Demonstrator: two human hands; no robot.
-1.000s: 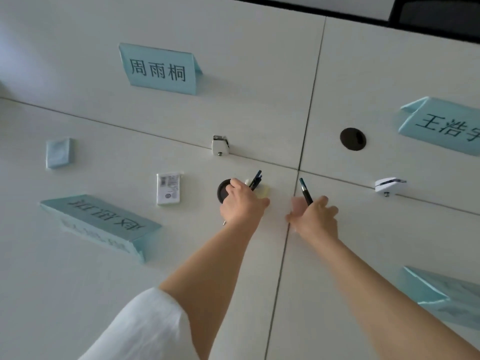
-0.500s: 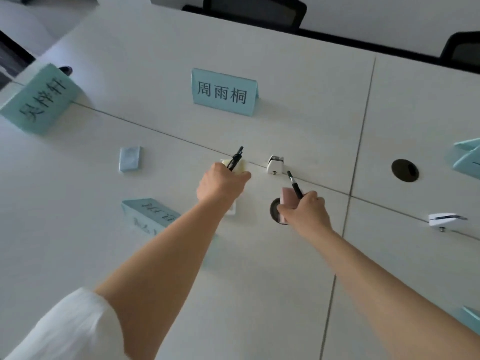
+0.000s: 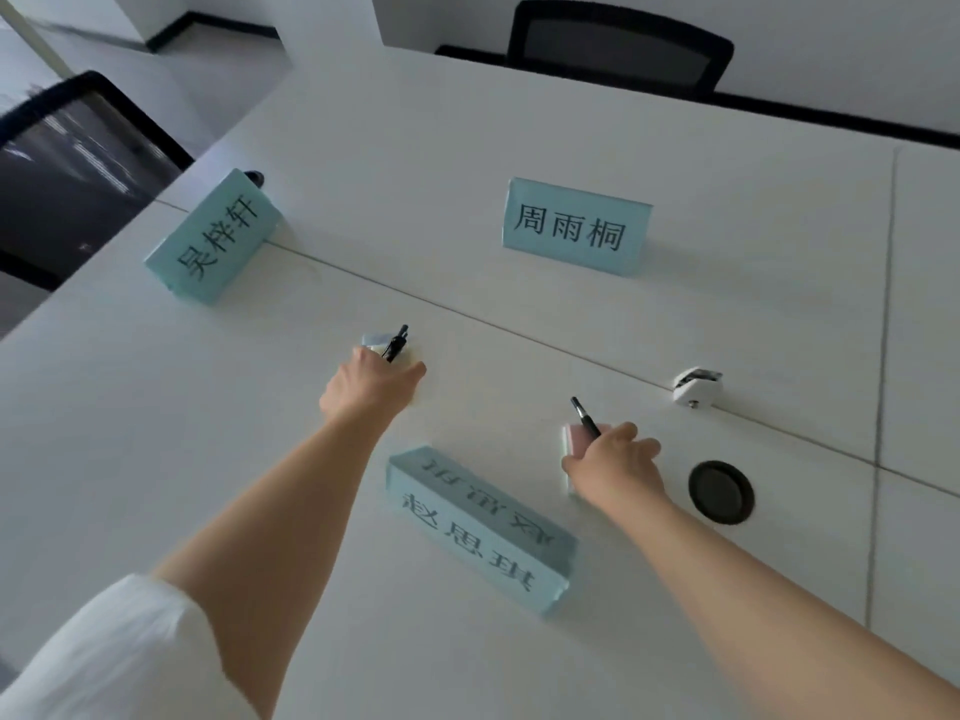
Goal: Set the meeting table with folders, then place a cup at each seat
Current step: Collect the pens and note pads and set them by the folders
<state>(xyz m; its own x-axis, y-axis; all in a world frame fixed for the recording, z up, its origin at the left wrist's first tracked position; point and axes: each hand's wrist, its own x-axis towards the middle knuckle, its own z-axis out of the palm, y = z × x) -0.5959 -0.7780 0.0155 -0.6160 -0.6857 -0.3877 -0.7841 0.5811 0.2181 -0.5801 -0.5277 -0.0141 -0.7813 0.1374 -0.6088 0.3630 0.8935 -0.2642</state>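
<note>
Seen from the head camera: both arms stretched out over a white tabletop [image 3: 727, 314]. Left hand [image 3: 371, 387] curled around a black pen [image 3: 396, 343] together with a small pale yellow pad [image 3: 410, 356], pen tip pointing up and away; just beyond the knuckles, a small light blue pad [image 3: 375, 339] lying flat on the tabletop, partly hidden by the hand. Right hand [image 3: 615, 470] likewise curled, pinching a second black pen [image 3: 586, 425] and a pink pad [image 3: 577, 440], held low over a white card [image 3: 565, 459] whose edge peeked out beneath; contact with the card could not be told. Between the forearms, a teal name tent [image 3: 483, 532] standing with its print upside down to the camera. Farther off, another name tent [image 3: 574, 227] facing the camera, and a third name tent [image 3: 215, 239] turned sideways near the left edge. To the right of the right hand, a round black cable grommet [image 3: 721, 492] set into the tabletop, and beyond it a small white clip-like fitting [image 3: 697, 386] on the seam. Black mesh chair [image 3: 621, 46] at the far side, a second chair [image 3: 67, 163] at the left. White sleeve [image 3: 104, 657] on the left arm. No folders or cups in view anywhere.
</note>
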